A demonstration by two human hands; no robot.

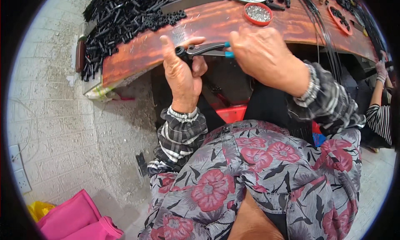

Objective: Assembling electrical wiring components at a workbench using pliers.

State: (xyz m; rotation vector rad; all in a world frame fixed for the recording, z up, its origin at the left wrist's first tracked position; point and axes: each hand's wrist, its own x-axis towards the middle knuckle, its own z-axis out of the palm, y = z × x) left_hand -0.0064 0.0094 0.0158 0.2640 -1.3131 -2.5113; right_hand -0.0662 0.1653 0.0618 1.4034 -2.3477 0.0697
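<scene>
Over the near edge of the wooden table, my left hand (181,83) is closed around a small black tubular part (181,52), its round end facing up between thumb and fingers. My right hand (266,58) grips the teal handles of a pair of pliers (211,47). The jaws of the pliers meet the black part at its side; whether they bite on it or only touch it, I cannot tell. Most of the part's length is hidden by my left fingers.
A heap of black tubular parts (121,25) covers the table's left side. Beyond my right hand stands a red dish (246,19) of small metal pieces. Black cables (325,31) hang over the table edge. At far right is another person's gloved hand (381,71).
</scene>
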